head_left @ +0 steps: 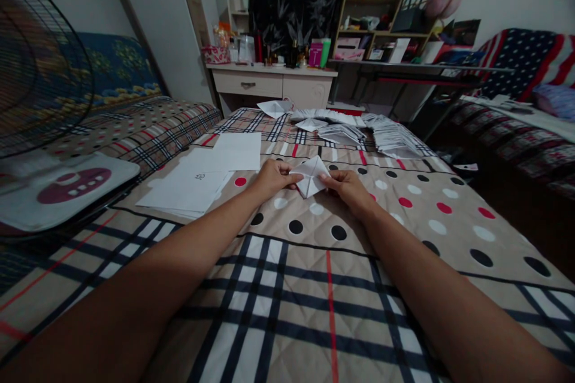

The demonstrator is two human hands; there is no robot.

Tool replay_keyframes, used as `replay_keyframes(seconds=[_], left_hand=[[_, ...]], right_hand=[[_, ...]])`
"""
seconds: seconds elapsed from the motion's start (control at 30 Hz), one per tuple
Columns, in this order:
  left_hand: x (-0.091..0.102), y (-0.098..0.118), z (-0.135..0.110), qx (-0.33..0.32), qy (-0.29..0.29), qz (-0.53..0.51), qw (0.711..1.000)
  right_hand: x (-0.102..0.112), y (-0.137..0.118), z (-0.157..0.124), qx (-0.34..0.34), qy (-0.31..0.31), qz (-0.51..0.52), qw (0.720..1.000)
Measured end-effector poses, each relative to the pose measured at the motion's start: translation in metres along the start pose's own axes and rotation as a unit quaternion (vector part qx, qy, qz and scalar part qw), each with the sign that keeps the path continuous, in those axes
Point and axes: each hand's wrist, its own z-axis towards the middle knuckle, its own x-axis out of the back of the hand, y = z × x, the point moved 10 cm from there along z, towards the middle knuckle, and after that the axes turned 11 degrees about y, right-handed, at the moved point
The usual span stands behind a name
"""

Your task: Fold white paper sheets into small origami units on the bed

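Observation:
A partly folded white paper (310, 175) rests on the dotted and checked bed quilt (314, 287) between both my hands. My left hand (272, 178) pinches its left edge, fingers closed on it. My right hand (347, 185) grips its right edge, fingers curled on the paper. A stack of flat white sheets (202, 176) lies just left of my left hand. Farther back lie several folded white paper pieces (354, 130) in piles.
A standing fan (40, 84) with its white base (63, 188) stands at the left. Behind the bed are a drawer desk (272, 85) with bottles, a shelf (372, 24) and a second bed (516, 114) at the right.

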Motion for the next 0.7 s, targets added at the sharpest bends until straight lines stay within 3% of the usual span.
replay_keyframes(seconds=[0.37, 0.57, 0.7], left_hand=[[-0.005, 0.006, -0.007, 0.028, -0.029, 0.028, 0.999], [-0.008, 0.008, -0.007, 0.01, -0.037, 0.018, 0.999], [-0.006, 0.009, -0.006, -0.017, -0.023, -0.019, 0.999]], right_hand=[[-0.009, -0.006, -0.008, -0.015, -0.12, 0.024, 0.992], [-0.009, -0.007, -0.006, 0.023, -0.056, -0.039, 0.997], [-0.003, -0.01, -0.005, 0.034, 0.005, -0.019, 0.999]])
